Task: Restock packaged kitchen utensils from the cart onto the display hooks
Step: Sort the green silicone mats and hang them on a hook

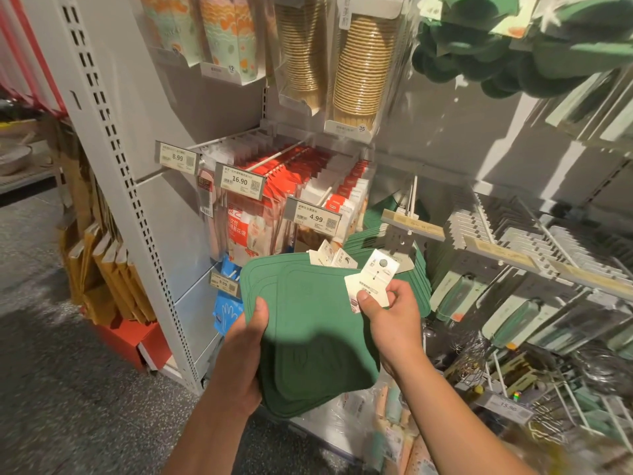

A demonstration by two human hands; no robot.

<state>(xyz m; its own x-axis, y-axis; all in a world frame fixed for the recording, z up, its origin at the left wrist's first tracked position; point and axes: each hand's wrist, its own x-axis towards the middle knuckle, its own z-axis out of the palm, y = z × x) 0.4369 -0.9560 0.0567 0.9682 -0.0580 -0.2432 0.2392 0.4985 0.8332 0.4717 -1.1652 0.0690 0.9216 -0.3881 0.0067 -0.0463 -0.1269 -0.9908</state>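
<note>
**Floppy green mats, held by the edge and by the tag**

The big grey shelf wall [113, 138] is full of hanging packs. Its long white hooks [412, 197] stick out toward the person. More green mats [371, 240] already hang on one hook, just behind the hands.

The person holds a small stack of green mats [308, 337] in front of the shelf, low down and close to the body. The mats look thin, light and bendy, like soft rubber. They would likely flop if held by one corner only. They do not look like they could break. The flat faces may be a bit slippery against each other, so the stack could slide apart.

The left hand [245, 351] grips the left edge of the stack, thumb on top and fingers curled under. That looks like a good spot to carry the weight.

The right hand [387, 313] pinches the white paper tag [371, 281] on the top mat, thumb pressed on its front. The tag has a small hole near its top for the hook. Paper can tear, so a gentle pull seems best.
</note>
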